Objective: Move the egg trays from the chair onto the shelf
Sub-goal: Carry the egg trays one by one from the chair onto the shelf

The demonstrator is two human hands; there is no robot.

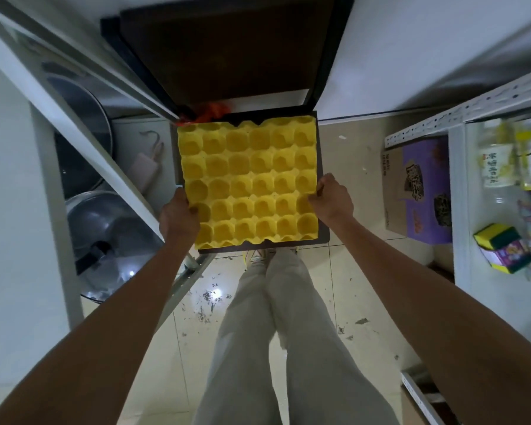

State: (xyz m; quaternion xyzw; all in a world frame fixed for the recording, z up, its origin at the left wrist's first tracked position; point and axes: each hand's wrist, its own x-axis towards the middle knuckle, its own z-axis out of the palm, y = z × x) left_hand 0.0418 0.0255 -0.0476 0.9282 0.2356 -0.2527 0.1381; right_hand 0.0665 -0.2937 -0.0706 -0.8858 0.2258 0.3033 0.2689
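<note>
Head view looking straight down. Yellow egg tray (248, 182) with empty cups sits on/over the dark chair seat (323, 237); can't tell if it is resting or already lifted, and can't tell if it is one tray or a stack. Left hand (178, 217) has its grip closed on the tray's left edge near the front corner, thumb on top over a cup, fingers hidden underneath. Right hand (331, 199) has its grip closed on the right edge, thumb pressed on the rim, fingers wrapped under and out of sight. Both bare forearms reach in from the bottom corners. Chair back (227, 50) is dark brown in a black frame, against the wall. Something orange (210, 113) pokes out just behind the tray's back-left corner, blurred. White metal shelf (460, 118) on the right holds a purple box (420, 191), yellow packets (497, 167) and a yellow-green sponge pack (500, 246). Left side: another white rack with a metal pot and lid (111, 240) and a dark pan (80, 133). Light trousers (282, 332) and tiled floor (359, 286) with scattered debris below.
</note>
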